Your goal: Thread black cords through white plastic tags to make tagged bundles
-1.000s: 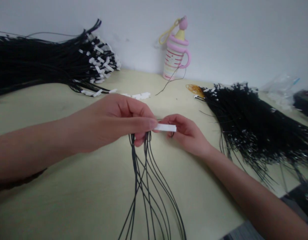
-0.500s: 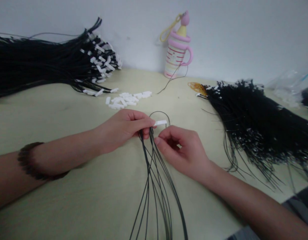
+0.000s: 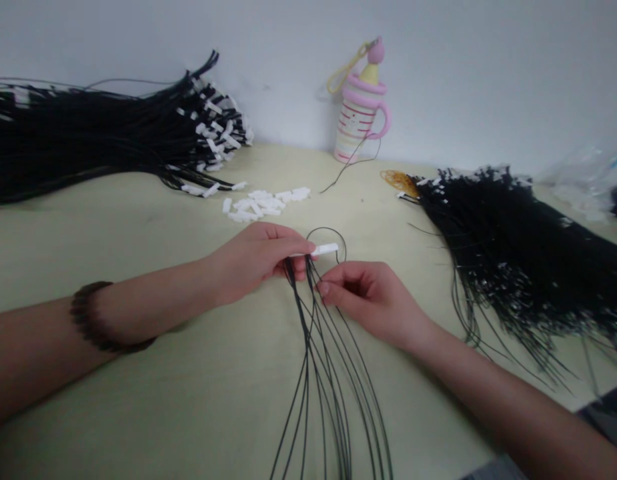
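My left grip covers the near end of the white piece and the tops of the black wires, whose lower ends run off the bottom edge. I can't see what my right grip pinches; perhaps a wire, but the fingertips are blurred. The black bundle at upper left and the one at right are both cut off by the frame. The clear bag's contents are too blurred to tell.
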A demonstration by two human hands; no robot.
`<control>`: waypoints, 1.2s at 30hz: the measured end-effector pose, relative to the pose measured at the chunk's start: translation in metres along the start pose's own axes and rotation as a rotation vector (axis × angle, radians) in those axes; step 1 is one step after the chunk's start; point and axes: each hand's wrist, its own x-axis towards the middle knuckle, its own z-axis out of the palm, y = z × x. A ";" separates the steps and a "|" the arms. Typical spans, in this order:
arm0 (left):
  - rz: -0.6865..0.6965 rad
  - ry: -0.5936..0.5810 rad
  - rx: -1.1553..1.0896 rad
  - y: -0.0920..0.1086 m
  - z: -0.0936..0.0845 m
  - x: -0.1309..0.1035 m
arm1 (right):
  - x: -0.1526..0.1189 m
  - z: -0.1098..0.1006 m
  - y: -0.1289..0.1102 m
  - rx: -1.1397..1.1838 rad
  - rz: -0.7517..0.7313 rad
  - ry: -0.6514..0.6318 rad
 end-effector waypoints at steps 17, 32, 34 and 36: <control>-0.058 0.053 -0.142 0.002 -0.002 0.004 | -0.006 -0.134 -0.028 0.648 -0.432 0.739; -0.056 0.075 -0.204 0.002 -0.002 0.003 | -0.019 -0.014 -0.011 -0.692 -0.311 0.253; -0.058 0.072 -0.204 0.002 -0.002 0.003 | -0.017 -0.017 -0.008 -0.690 -0.285 0.248; -0.059 0.069 -0.203 0.002 -0.002 0.002 | -0.015 -0.019 -0.005 -0.681 -0.274 0.245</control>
